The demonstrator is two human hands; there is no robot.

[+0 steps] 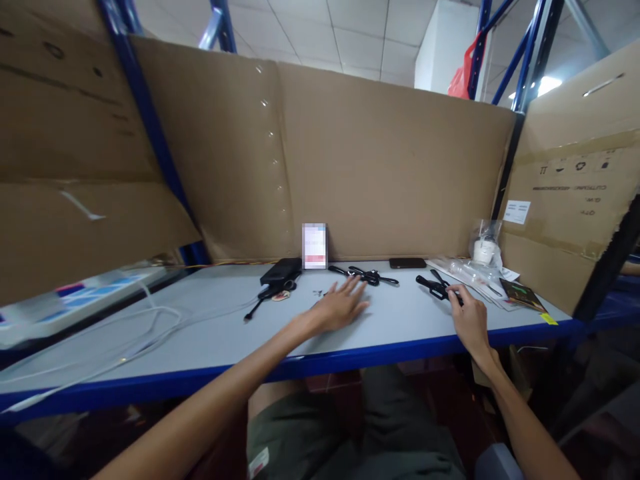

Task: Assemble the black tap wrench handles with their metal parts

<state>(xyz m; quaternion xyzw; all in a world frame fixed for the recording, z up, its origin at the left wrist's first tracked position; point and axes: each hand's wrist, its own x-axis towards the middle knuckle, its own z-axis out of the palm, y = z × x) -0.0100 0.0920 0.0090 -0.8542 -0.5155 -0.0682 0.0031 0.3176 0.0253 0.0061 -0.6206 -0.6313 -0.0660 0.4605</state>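
Note:
My left hand (341,306) lies flat on the grey table (200,320) with its fingers stretched out toward a black tangled part (367,274) just beyond the fingertips. My right hand (467,317) pinches the near end of a second black part (434,287) that rests on the table. Tiny screws (317,293) lie just left of my left hand.
A black power bank with a cable (280,273), a small card standing upright (315,246), a black phone (407,263), clear plastic bags (475,267) and a dark leaflet (523,295) lie along the back. Cardboard walls (380,160) enclose the table. White cables (125,333) trail left.

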